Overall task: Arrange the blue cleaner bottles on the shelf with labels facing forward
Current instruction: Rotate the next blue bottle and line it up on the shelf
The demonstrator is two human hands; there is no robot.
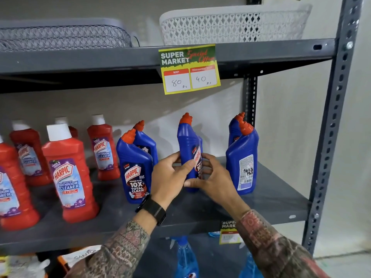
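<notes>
Grip: we hold one blue cleaner bottle (189,151) between both hands, upright on the grey shelf (271,189), its base touching the board or just above it; we cannot tell which.
Left hand (170,175): our fingers curl round the bottle's left side and the thumb lies across its front, closed on it.
Right hand (212,177): our fingers wrap the bottle's right side and lower front, also closed on it, partly covering the label.
Held bottle's label: turned toward our right, only a strip showing between our fingers.
Left of the grip: a blue bottle with its label facing us (136,171) stands just beside our left hand, and a second blue bottle behind it (146,141) shows only neck and shoulder.
Right of the grip: a blue bottle showing its back label (244,163) stands near our right hand, apart from it, with another blue bottle behind that one (233,127), mostly hidden.
Farther left of the grip: red bathroom cleaner bottles (70,177) with white caps, well apart from our hands.
Above the grip: a yellow price tag (189,69) hangs from the upper shelf edge.
Wrist: a black watch (152,209) sits on our left wrist, above a patterned sleeve (124,251).
</notes>
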